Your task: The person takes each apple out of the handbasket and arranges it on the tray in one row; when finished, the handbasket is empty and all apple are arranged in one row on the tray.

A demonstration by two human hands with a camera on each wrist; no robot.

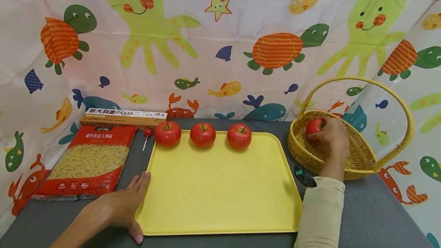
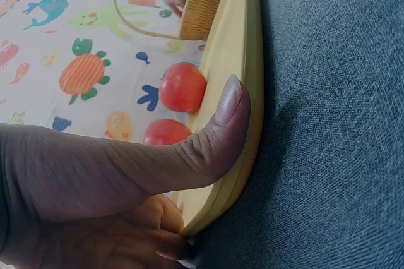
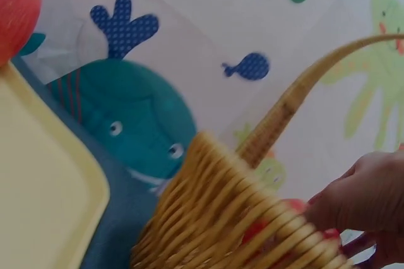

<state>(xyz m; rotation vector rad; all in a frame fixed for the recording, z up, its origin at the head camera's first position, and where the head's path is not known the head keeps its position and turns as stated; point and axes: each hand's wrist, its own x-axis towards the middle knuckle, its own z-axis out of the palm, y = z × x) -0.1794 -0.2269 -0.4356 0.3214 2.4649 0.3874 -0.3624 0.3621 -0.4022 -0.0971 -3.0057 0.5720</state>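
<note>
My right hand (image 1: pixel 332 135) reaches into the yellow wicker basket (image 1: pixel 361 169) and grips a red apple (image 1: pixel 313 128) at its left end. In the right wrist view the basket's wall (image 3: pixel 221 212) hides much of that apple. My left hand (image 1: pixel 129 200) rests at the left edge of the yellow tray (image 1: pixel 220 186), fingers straight along the rim and thumb at the near corner. Along the tray's far edge sit three red apples: a left one (image 1: pixel 167 134), a middle one (image 1: pixel 202 135) and a right one (image 1: pixel 239 136).
Left of the tray lie a red bag of pasta (image 1: pixel 89 160), a pasta box (image 1: pixel 124 118) behind it, and a red lollipop (image 1: pixel 147 135). The basket's tall handle (image 1: pixel 408 114) arches over it. A sea-animal curtain (image 1: pixel 220 75) stands behind the grey table (image 1: pixel 379 217).
</note>
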